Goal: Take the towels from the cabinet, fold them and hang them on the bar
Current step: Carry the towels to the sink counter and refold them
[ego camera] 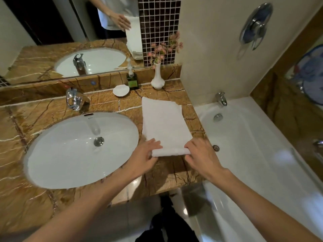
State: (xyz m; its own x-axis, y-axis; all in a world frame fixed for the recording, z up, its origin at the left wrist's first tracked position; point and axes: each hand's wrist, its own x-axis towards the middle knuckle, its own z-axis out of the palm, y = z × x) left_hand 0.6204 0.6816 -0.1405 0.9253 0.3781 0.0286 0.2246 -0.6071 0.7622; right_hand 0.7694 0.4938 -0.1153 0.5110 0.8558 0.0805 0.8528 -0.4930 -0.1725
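White towel (164,123), ends half-hidden

Bathroom. Oval white ceramic basin (70,154) sunk in brown veined marble counter (26,198); chrome tap (74,100) at its back edge, wall mirror (52,23) behind. White bathtub (253,145) against counter's right edge, chrome wall mixer (255,25) above.

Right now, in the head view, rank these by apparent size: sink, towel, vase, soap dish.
1. sink
2. towel
3. vase and soap dish: these look about alike, so I have not ranked them.
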